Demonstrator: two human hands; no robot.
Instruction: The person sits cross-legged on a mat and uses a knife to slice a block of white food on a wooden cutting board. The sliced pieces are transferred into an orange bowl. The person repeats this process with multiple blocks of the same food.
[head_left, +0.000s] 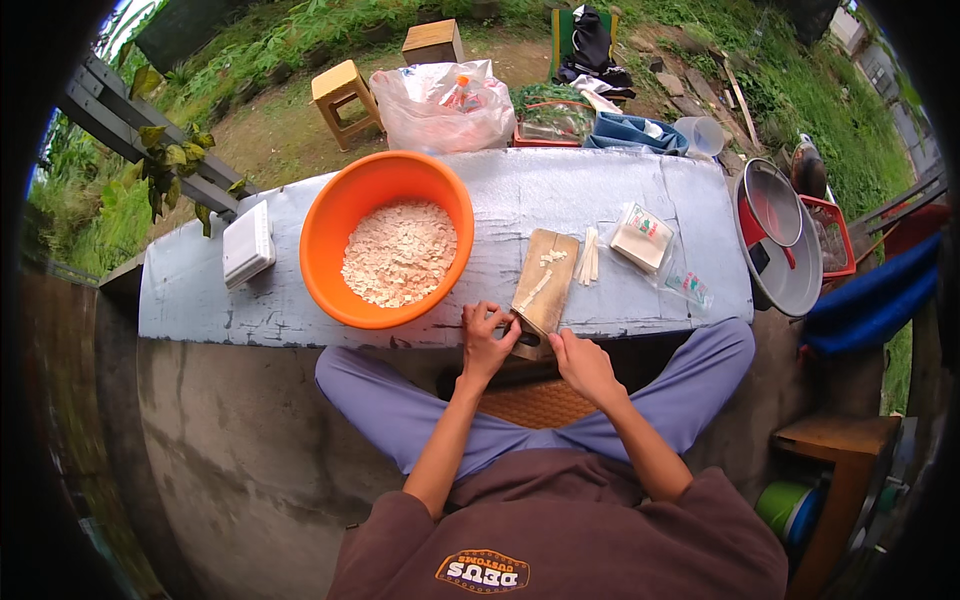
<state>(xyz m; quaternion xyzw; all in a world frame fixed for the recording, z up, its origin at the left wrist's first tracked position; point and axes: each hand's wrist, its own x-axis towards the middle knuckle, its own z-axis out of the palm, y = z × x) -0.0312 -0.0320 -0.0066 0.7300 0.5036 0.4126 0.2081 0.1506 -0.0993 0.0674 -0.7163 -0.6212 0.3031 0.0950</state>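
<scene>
A wooden cutting board (556,247) lies at the table's near edge, between my hands. On it are a row of small pale cut pieces (537,290) and a few loose ones farther up. My left hand (485,338) is at the board's near left corner, fingertips pinched together; what they hold is hidden. My right hand (585,368) is closed at the near right corner around what looks like a knife, its thin blade (531,324) crossing the board's near end. Right of the board rest several uncut pale strips (588,257). Left, an orange basin (318,240) holds many small pale pieces.
A white lidded box (247,246) sits at the table's left. Clear packets (642,238) lie right of the strips. Along the far edge are a plastic bag (420,115) and blue cloth (635,134). Metal bowls (790,270) stand off the right end. My crossed legs are under the near edge.
</scene>
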